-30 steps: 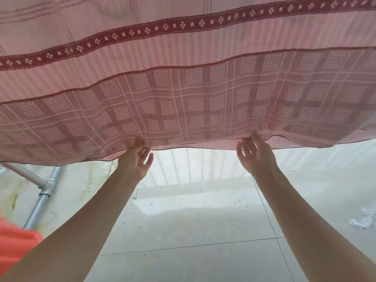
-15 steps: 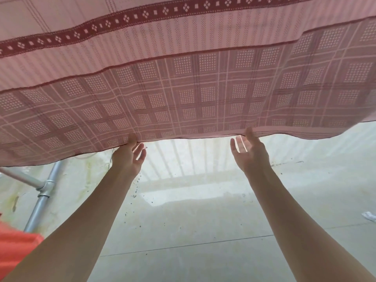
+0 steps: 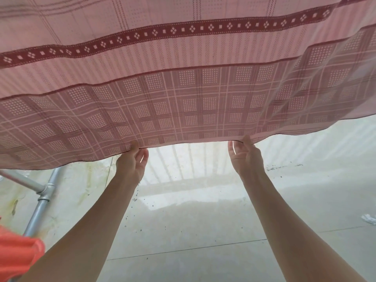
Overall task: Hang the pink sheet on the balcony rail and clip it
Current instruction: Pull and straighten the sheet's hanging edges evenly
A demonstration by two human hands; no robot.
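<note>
The pink sheet (image 3: 183, 94), woven with dark red checks and a diamond border band, spreads wide across the upper half of the view. My left hand (image 3: 132, 161) pinches its lower hem from below, left of centre. My right hand (image 3: 245, 157) pinches the same hem further right, arms stretched forward and up. The sheet's hem sags between and beside the hands. The balcony rail itself is hidden behind the cloth; no clip is visible.
A grey metal pipe frame with a joint (image 3: 43, 192) stands at the lower left. An orange sleeve (image 3: 16, 255) shows at the left edge. Pale floor tiles (image 3: 193, 231) with dark specks lie below. A white scrap (image 3: 369, 219) lies at the right.
Both hands have lifted the hem and spread it; the right side of the sheet has risen, and the border band has shifted within the view.
</note>
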